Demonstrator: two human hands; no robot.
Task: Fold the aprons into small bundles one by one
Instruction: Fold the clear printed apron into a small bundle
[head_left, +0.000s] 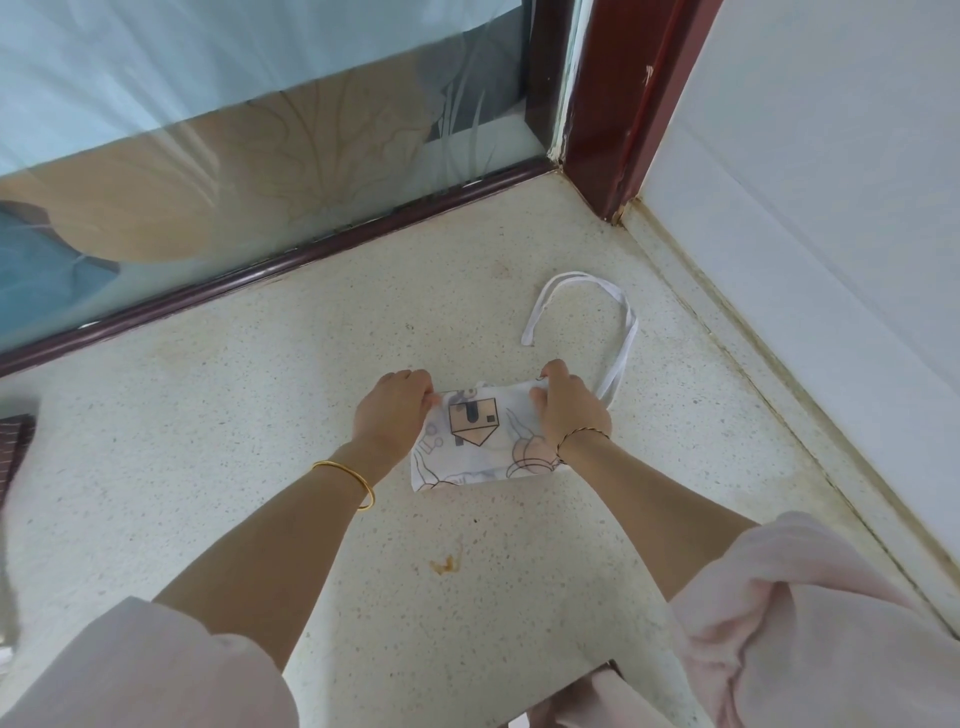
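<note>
Seen from the head camera, a person's left hand (392, 410) and right hand (566, 410) each clamp their grip on a far corner of a printed apron (470, 441). It is folded to a small packet at the centre of the speckled tabletop (260, 415), its white strap (618, 322) looping loose toward 1 o'clock. The risk ahead: the thin fabric may spring open at the next fold, or the trailing strap may stay outside the bundle and drag it apart.
</note>
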